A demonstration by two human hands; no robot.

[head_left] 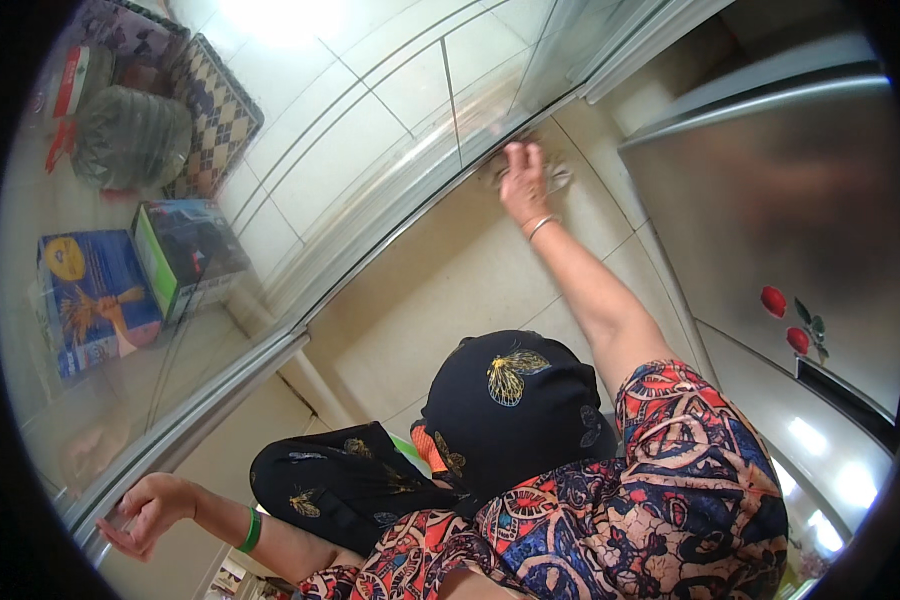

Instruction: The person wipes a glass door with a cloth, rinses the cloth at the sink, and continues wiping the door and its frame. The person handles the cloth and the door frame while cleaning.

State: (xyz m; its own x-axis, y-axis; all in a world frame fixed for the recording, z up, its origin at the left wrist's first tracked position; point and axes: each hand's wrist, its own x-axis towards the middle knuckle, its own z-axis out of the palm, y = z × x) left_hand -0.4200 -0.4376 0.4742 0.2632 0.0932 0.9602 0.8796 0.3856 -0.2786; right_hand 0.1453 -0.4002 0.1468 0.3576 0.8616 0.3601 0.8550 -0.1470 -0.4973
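My right hand (522, 178), with a silver bangle on the wrist, reaches far out and presses a crumpled greyish cloth (553, 176) against the bottom of a glass sliding door (390, 110), where it meets the beige tiled floor (470, 290). My left hand (148, 510), a green band on its wrist, rests with loosely curled fingers against the door's metal frame (220, 395) at the lower left and holds nothing. My knees, in black cloth with a yellow butterfly print (510, 400), are bent below me.
Behind the glass lie a blue box (95, 300), a green-edged box (185, 250), a bulging bag (130, 135) and a checked mat (220, 115). A steel fridge (780, 220) with red fruit magnets (785, 320) stands at the right.
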